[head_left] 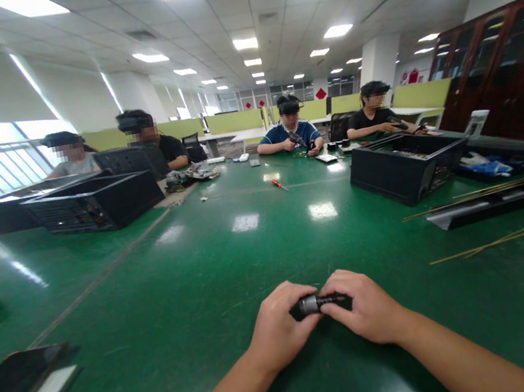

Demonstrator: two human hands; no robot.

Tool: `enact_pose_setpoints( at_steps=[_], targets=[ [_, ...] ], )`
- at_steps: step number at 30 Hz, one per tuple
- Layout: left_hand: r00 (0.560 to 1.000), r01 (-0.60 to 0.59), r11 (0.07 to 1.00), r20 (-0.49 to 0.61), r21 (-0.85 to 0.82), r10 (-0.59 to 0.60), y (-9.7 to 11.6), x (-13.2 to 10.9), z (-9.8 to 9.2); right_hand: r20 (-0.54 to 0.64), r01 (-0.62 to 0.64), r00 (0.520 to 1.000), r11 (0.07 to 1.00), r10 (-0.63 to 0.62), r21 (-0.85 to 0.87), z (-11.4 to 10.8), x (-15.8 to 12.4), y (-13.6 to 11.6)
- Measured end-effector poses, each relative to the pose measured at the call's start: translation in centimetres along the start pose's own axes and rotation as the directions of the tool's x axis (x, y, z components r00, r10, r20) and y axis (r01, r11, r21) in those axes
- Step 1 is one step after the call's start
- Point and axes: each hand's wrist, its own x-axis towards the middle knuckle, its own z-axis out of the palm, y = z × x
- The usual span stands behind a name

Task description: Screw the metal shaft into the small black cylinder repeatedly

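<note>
Low in the middle of the head view, both hands meet on a dark electric screwdriver [309, 305] with a grey collar and a thin front shaft pointing right. My left hand [278, 328] is closed around its dark body at the left end; the palm covers part of it. The fingers of my right hand [369, 307] are closed at the front of the tool, with thumb and fingertips pinching just right of the collar. The tool is held nearly level over the green table [197, 288]. Fingers hide much of its length.
Black computer cases [91, 206] stand at the left, and another black case [404, 171] at the right. An orange screwdriver [278, 184] lies ahead. Thin rods [497, 238] and metal strips lie right, a dark panel [17, 388] left. Several people sit across the table.
</note>
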Motion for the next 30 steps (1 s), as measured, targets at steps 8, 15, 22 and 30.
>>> enact_pose_setpoints(
  at_steps=[8,15,22,30],
  targets=[
    [1.0,-0.005,1.0,-0.002,0.008,0.005,0.02,-0.03,-0.08,-0.001,0.009,1.0,1.0,-0.009,-0.008,-0.31,-0.02,-0.04],
    [0.999,-0.036,0.999,-0.004,0.011,0.036,0.08,-0.06,-0.21,0.009,0.002,1.0,1.0,-0.001,-0.021,-0.12,-0.12,0.14],
    [0.998,-0.069,0.998,-0.003,0.004,0.069,0.02,-0.07,-0.36,0.024,-0.014,1.0,0.999,0.015,-0.049,-0.25,-0.11,-0.12],
    [0.996,-0.083,0.997,-0.017,-0.001,0.083,0.13,-0.04,-0.41,0.026,-0.009,1.0,0.999,0.011,-0.05,-0.39,-0.1,-0.15]
  ],
)
